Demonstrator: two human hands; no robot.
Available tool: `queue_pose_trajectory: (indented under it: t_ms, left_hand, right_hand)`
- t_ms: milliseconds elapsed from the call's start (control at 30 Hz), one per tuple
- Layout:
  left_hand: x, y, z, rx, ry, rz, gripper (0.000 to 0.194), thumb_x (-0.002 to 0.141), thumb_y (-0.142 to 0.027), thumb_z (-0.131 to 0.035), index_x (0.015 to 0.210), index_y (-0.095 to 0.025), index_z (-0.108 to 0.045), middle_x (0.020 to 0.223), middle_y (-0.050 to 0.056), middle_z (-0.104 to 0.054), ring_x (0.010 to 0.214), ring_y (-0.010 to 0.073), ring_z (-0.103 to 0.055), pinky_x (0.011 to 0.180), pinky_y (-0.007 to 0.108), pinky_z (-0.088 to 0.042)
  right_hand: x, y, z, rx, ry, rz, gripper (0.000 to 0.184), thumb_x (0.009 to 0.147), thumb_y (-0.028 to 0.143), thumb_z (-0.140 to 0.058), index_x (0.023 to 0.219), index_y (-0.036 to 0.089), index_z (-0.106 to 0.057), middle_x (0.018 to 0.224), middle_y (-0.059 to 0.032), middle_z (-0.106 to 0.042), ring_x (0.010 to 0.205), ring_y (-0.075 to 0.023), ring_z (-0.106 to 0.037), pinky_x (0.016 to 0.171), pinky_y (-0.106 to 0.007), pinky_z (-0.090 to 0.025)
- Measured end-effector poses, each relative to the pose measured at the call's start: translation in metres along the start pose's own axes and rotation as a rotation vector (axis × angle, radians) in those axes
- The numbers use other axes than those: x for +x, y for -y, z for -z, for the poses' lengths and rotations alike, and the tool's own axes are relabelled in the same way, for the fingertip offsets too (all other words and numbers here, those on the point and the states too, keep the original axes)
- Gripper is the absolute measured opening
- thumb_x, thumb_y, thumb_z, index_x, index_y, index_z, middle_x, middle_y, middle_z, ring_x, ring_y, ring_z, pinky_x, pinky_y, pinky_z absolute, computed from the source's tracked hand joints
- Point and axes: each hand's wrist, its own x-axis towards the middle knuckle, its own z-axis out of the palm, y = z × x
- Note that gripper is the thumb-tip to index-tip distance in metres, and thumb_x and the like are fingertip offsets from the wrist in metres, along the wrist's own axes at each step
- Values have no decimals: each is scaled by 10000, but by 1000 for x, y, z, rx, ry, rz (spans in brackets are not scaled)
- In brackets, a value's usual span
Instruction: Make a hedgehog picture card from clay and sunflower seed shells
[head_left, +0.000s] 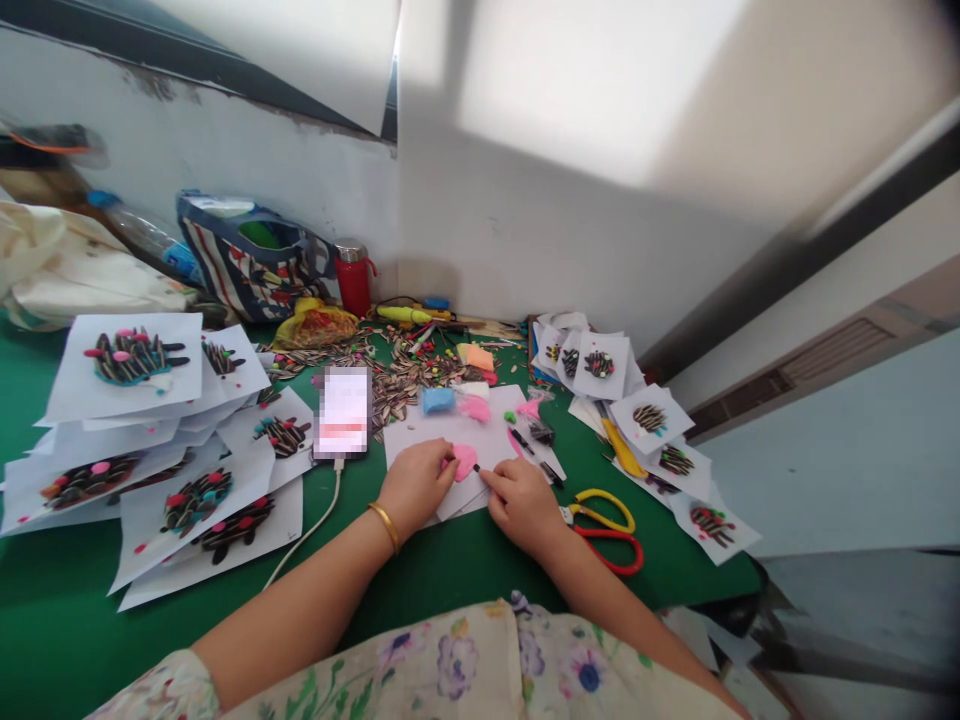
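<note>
My left hand (414, 482) rests on a white sheet (450, 432) on the green table (465, 560), fingers curled against a flat pink clay shape (465, 460). My right hand (520, 504) is closed in a pinch on a small dark seed at the pink shape's lower right edge. Blue clay (438, 400), more pink clay (475, 407) and orange clay (475, 356) lie just beyond the sheet. A gold bangle (385, 524) sits on my left wrist.
Several finished seed pictures on white paper (142, 440) cover the left; more (645, 420) lie at right. A phone (343, 412) with cable, a seed heap (390, 380), yellow and red scissors (609, 530), a red flask (354, 277) and a striped bag (251, 255) stand near the wall.
</note>
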Motion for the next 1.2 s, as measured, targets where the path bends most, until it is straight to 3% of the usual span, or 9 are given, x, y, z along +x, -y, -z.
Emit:
queue_pose_trajectory:
  t_ms: [233, 500, 667, 833, 1200]
  left_hand:
    - [0, 0, 0, 1, -4, 12, 147, 891, -270, -527, 889, -200, -657, 939, 65, -695, 948, 215, -629, 846, 318, -437]
    - [0, 3, -3, -14, -35, -27, 139, 887, -254, -530, 895, -198, -657, 946, 67, -701, 929, 216, -640, 828, 328, -461]
    - [0, 6, -5, -46, -107, -106, 88, 855, -217, -583, 867, -202, -669, 1031, 65, -702, 1017, 226, -625, 909, 360, -461]
    - [0, 4, -3, -169, -231, -166, 92, 847, -272, -635, 842, -218, -709, 1066, 56, -701, 1044, 231, -609, 954, 409, -454]
    - [0, 5, -11, -485, -176, -187, 119, 855, -297, -627, 868, -217, -714, 1012, 56, -699, 989, 197, -624, 926, 380, -484]
  right_hand:
    - [2, 0, 1, 9, -14, -19, 411, 800, 112, -522, 1182, 186, -658, 921, -71, -613, 868, -205, -511, 803, -329, -392]
    - [7, 5, 0, -75, 62, -8, 429, 797, 139, -550, 1209, 221, -639, 921, -71, -592, 871, -219, -496, 784, -340, -396]
    - [7, 3, 4, 48, -68, -21, 414, 825, 124, -516, 1221, 180, -624, 920, -78, -603, 884, -214, -525, 807, -340, -436]
    - [13, 8, 15, 177, -202, -8, 247, 887, 181, -529, 1094, 193, -664, 900, -70, -622, 879, -210, -549, 808, -347, -453]
    - [26, 23, 12, 355, -258, -1, 174, 917, 310, -586, 1043, 224, -669, 953, -53, -680, 907, -199, -590, 837, -350, -469]
